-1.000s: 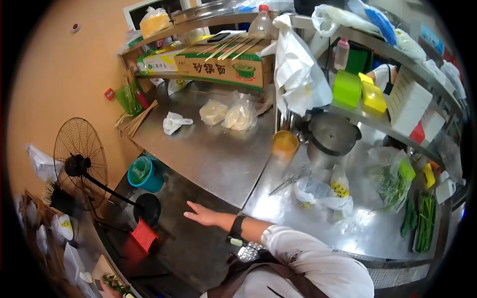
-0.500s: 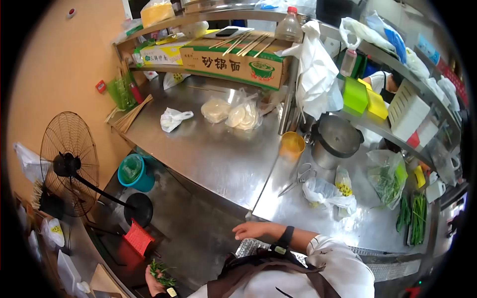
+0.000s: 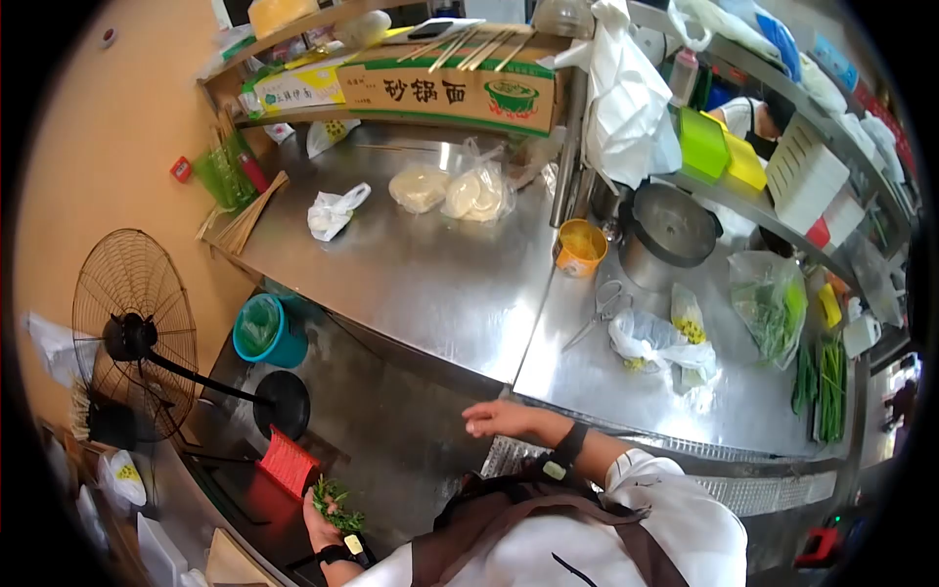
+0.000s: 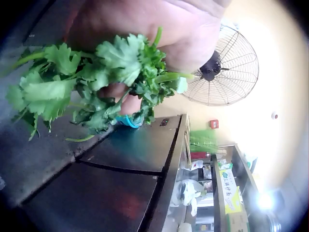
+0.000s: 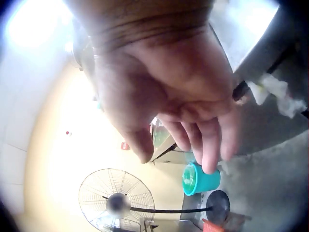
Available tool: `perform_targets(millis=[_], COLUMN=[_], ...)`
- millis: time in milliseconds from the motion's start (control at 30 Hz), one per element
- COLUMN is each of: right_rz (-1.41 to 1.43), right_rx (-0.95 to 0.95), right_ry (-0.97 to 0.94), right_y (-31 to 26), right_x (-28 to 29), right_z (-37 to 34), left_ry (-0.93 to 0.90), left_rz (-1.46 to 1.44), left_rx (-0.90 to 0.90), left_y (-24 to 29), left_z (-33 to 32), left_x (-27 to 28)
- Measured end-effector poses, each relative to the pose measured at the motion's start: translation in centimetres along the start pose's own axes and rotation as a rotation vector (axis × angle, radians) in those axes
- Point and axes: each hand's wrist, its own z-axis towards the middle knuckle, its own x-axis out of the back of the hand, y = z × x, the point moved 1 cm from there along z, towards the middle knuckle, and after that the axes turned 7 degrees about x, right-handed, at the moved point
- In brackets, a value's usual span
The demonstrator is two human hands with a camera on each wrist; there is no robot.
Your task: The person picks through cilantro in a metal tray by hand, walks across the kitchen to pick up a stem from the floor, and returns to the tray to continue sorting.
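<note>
Green leaves (image 3: 337,503), gripped in the left hand (image 3: 317,525).
The right hand (image 3: 501,419) is loose and holds nothing. The leaves have left the wooden board (image 3: 233,560) and are over the floor (image 3: 396,421), so they look carried.

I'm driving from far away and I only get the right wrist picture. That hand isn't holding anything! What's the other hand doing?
Observer: The left hand is holding a bunch of leafy green herbs.
Operator: Ooh! Is there anything for cutting?
Observer: Yes, a pair of scissors lies on the metal counter.
Operator: And anything for cooking?
Observer: A big metal pot stands on that counter, to the right of an orange tub in the head view.
</note>
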Motion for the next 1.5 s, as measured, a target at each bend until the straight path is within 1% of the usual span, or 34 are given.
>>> perform_targets(millis=[100,167,267,300,333,400,467,533,633,667,700,733,767,800,833,867,900,933,967,1000,1033,1100,1133,1167,1233,1267,1300,1333,1367,1400,1467,1500], right_rz=[0.136,0.331,0.294,0.256,0.244,0.235,0.234,0.248,0.272,0.269,0.266,0.241,0.232,0.210,0.218,0.038,-0.110,0.049,-0.263,-0.228,-0.177,0.033,0.076,0.111,0.187,0.202,0.189,0.375,0.563,0.553,0.653,0.642], right_rx=[0.004,0.061,0.167,0.186,0.198,0.204,0.191,0.157,0.101,0.108,0.109,0.132,0.137,0.161,0.159,0.268,0.293,0.279,0.348,0.305,0.257,0.124,0.078,0.056,0.021,-0.003,-0.012,-0.008,-0.009,-0.027,-0.018,-0.023], right_ry=[0.078,0.216,0.456,0.521,0.542,0.580,0.582,0.558,0.549,0.558,0.555,0.525,0.468,0.416,0.363,0.303,0.283,0.207,0.215,0.120,0.010,-0.057,-0.058,-0.062,-0.039,0.002,-0.019,0.036,0.096,0.082,0.201,0.199], right_y=[-3.2,-3.4,-4.4,-5.0,-5.2,-6.0,-5.4,-3.9,-4.0,-4.0,-3.9,-3.7,-4.1,-4.2,-5.4,-7.4,-7.0,-7.5,-6.2,-7.4,-8.1,-7.4,-6.0,-4.9,-3.3,-1.9,-0.8,0.1,0.5,0.6,0.6,0.5], right_x=[1.6,3.7,6.7,7.4,8.0,8.5,8.6,8.6,8.0,7.9,8.0,8.1,7.9,7.3,6.3,5.2,4.1,2.6,2.2,2.0,1.4,0.9,1.0,1.3,1.9,2.3,2.6,2.9,3.0,2.7,2.4,2.3], right_z=[-0.6,-0.3,-0.7,-1.0,-1.4,-2.5,-3.2,-3.6,-4.5,-4.5,-4.1,-3.3,-2.4,-0.9,0.1,0.7,2.2,2.5,4.0,2.8,1.2,-1.3,-2.3,-3.9,-7.4,-8.8,-10.2,-11.5,-12.3,-12.6,-13.5,-13.4], left_ry=[-0.004,0.006,-0.003,-0.052,-0.105,-0.117,-0.146,-0.124,-0.127,-0.108,-0.118,-0.004,-0.046,-0.142,-0.124,-0.154,-0.172,-0.156,-0.130,-0.065,-0.049,-0.091,-0.097,-0.114,-0.182,-0.145,-0.114,-0.050,-0.145,-0.152,-0.160,-0.134], left_rz=[0.042,0.041,0.072,0.073,0.076,0.118,0.137,0.105,0.111,0.055,0.072,0.187,0.233,0.509,0.730,0.829,0.932,0.708,0.486,0.386,0.562,0.797,0.479,0.150,0.066,0.087,0.105,0.105,0.100,0.120,0.131,0.120], left_rx=[0.001,0.021,0.023,0.027,0.030,0.045,0.042,0.042,0.018,0.011,-0.010,-0.252,-0.219,-0.611,-1.067,-0.830,-0.588,-0.426,-0.260,-0.253,-0.492,-0.757,-0.487,-0.227,-0.080,-0.066,-0.054,-0.006,0.077,0.075,0.082,0.096], left_y=[1.4,2.0,2.5,2.7,3.0,3.6,4.1,4.5,5.4,5.9,7.1,7.5,8.3,8.6,8.9,10.4,12.1,13.2,14.0,13.8,12.1,10.5,9.8,8.8,6.4,5.3,4.5,3.5,2.8,1.9,0.6,0.1], left_z=[-0.2,-0.3,0.5,1.4,1.8,1.9,2.4,2.9,2.5,2.5,3.2,1.1,-1.9,-1.9,-1.2,-2.5,-4.5,-4.0,-3.3,-3.7,-4.6,-2.1,-1.0,-1.1,-1.2,0.2,1.3,0.5,0.9,1.0,0.5,0.1], left_x=[-0.7,-1.6,-1.1,-0.7,-0.7,-1.2,-2.1,-2.2,-3.5,-3.6,-2.3,-3.7,-4.8,-2.8,-1.7,-0.2,1.6,2.8,3.8,3.1,3.0,3.7,4.1,2.0,0.1,0.3,0.4,-1.0,-1.0,-1.3,-2.5,-3.3])
